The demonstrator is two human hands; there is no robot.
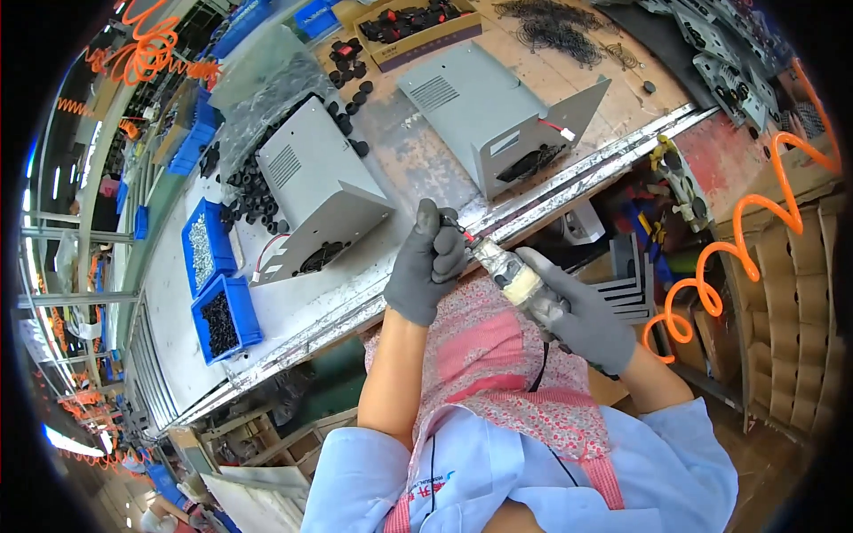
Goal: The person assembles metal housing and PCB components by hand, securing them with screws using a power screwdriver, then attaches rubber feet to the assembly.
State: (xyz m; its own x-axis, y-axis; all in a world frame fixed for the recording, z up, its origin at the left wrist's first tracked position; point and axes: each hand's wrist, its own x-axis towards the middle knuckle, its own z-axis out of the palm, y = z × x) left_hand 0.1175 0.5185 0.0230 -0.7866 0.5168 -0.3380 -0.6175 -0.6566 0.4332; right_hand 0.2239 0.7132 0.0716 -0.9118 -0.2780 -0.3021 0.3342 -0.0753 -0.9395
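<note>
Two gloved hands meet at a driver. Right hand grips its body. Left hand is closed around its tip.

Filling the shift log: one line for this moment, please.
left hand: shut at screwdriver tip | right hand: holds electric screwdriver | grey metal cases on bench

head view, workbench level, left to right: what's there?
Blue bin of black parts → near grey metal housing → left hand → power screwdriver → right hand → orange coiled hose → stacked cardboard.
</note>
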